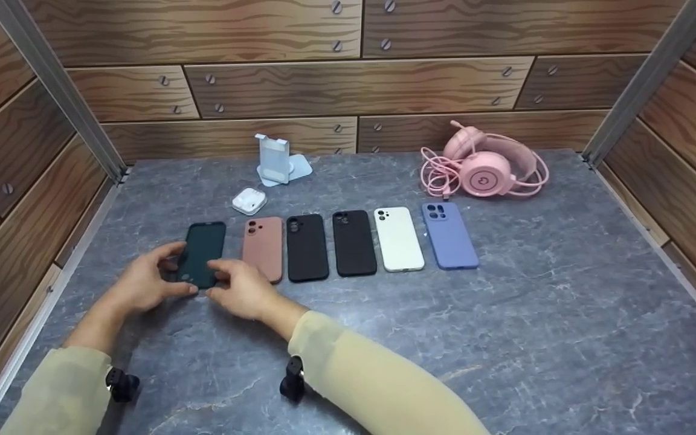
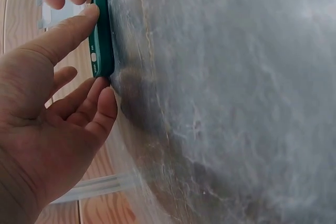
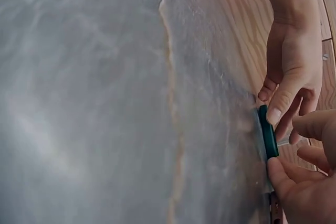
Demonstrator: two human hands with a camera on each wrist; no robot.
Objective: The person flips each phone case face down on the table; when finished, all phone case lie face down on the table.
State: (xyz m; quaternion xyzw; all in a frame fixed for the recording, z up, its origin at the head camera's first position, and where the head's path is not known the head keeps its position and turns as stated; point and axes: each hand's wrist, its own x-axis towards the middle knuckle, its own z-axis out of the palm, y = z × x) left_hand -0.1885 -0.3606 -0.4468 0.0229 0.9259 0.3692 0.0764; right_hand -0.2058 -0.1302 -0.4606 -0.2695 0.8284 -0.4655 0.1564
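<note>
A dark green phone case (image 1: 203, 254) lies at the left end of a row, its camera cutouts toward the near left. My left hand (image 1: 142, 278) holds its near left corner, the thumb along the near edge and the fingers at the long left side. In the left wrist view, that thumb presses the end of the green case (image 2: 107, 40) beside its port cutout. My right hand (image 1: 244, 290) is at the opposite near corner, overlapping part of a pink phone case (image 1: 263, 241). Its thumb touches the green case (image 3: 269, 132) in the right wrist view, with the index finger raised apart.
Rightward stand two black phone cases (image 1: 307, 248) (image 1: 354, 243), a white one (image 1: 399, 238) and a lavender one (image 1: 451, 235). Behind are a small clear square box (image 1: 249, 201), a light blue phone stand (image 1: 274, 160) and pink headphones (image 1: 487, 172) with coiled cable. Wood-patterned walls enclose the table.
</note>
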